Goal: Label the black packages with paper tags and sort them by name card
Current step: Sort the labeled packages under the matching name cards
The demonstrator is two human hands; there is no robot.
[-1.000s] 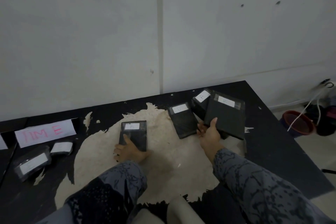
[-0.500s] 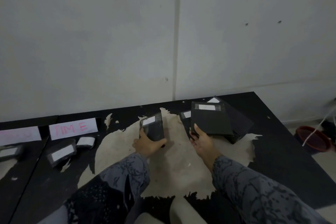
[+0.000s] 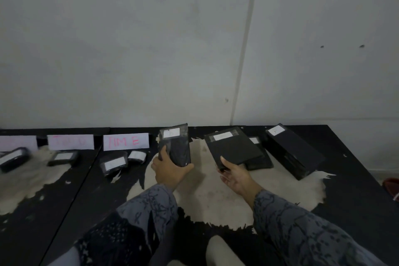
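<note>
Your left hand [image 3: 170, 170] grips one package [image 3: 175, 146] upright, tag facing you, prob. to read it. Your right hand [image 3: 236, 176] grips a flat package [image 3: 232, 147], raised w/ its tag up, at 3 o'clock from the first. Name card [image 3: 125, 141] at 9 o'clock. Tag letters too blurred to read.

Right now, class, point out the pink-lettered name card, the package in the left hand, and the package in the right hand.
Name card [image 3: 126, 141], head view, centre.
Left-hand package [image 3: 176, 147], head view, front face.
Right-hand package [image 3: 234, 149], head view, top face.
</note>
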